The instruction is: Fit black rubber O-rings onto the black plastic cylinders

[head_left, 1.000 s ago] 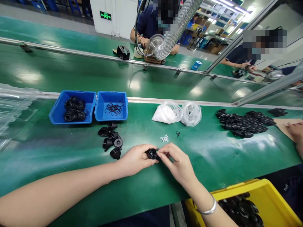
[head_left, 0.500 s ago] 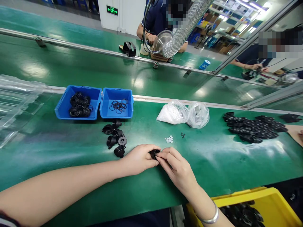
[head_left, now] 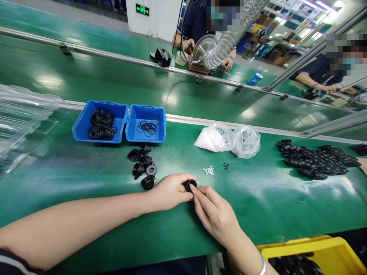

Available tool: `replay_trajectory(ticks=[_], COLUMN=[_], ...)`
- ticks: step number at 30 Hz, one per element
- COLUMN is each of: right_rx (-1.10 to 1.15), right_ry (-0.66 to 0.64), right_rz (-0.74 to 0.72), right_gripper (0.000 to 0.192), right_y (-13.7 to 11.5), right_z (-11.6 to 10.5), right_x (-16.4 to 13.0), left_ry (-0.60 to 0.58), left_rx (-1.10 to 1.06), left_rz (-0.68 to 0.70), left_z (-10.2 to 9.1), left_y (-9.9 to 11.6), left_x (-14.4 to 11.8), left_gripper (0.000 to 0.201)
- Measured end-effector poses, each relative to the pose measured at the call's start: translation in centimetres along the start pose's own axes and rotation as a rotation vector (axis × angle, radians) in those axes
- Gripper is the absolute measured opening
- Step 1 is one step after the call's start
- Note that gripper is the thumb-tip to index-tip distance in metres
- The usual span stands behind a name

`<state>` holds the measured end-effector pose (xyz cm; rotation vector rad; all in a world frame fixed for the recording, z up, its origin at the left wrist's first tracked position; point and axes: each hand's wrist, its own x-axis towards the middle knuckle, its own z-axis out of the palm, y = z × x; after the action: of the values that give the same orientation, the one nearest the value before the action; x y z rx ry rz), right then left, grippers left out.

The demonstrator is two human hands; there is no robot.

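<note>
Black cap (head_left: 189, 185) sits pinched between left hand (head_left: 169, 191) fingers, right hand (head_left: 215, 212) fingertips touching it.

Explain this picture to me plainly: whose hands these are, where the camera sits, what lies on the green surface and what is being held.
The camera sits on a worker's head, looking down at that person's own bare hands. The left hand grips a small round black plastic part, and the right hand touches it with its fingertips. On the green conveyor belt lie two blue plastic bins of black rubber rings, a cluster of loose black parts, clear plastic bags, tiny white pieces and a big heap of black parts. Other people work at the far side.
</note>
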<state>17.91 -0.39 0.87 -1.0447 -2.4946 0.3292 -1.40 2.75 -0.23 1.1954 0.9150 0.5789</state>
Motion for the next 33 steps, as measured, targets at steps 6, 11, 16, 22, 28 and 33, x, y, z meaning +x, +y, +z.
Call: replay_trajectory(ticks=[6,11,16,22,28,33], right_rx=[0.038,0.145,0.116,0.098,-0.010,-0.093], right_ry=[0.029,0.267,0.291,0.254,0.217,0.067], right_rz=[0.035,0.131,0.153,0.169,0.105,-0.006], right_gripper=[0.041,0.045,0.044,0.040,0.039,0.050], right_y=[-0.2,0.1,0.6,0.3,0.1,-0.6], right_z=[-0.4,-0.9,-0.4,-0.1,-0.5,-1.0], right_x=[0.3,0.4,0.3,-0.1,-0.3,-0.3], left_ry=[0.004,-0.089,-0.086,-0.076,-0.092,-0.099], left_rx=[-0.110,-0.344,-0.358,-0.222,-0.144,-0.160], left_rz=[-0.017,0.037,0.041,0.015,0.014,0.010], left_z=[0.2,0.2,0.2,0.7,0.6,0.7], left_y=[0.0,0.1,0.5,0.6,-0.3,-1.3], left_x=[0.2,0.0,-0.3,-0.6,-0.4,-0.7], left_gripper=[0.042,0.043,0.042,0.042,0.049,0.054])
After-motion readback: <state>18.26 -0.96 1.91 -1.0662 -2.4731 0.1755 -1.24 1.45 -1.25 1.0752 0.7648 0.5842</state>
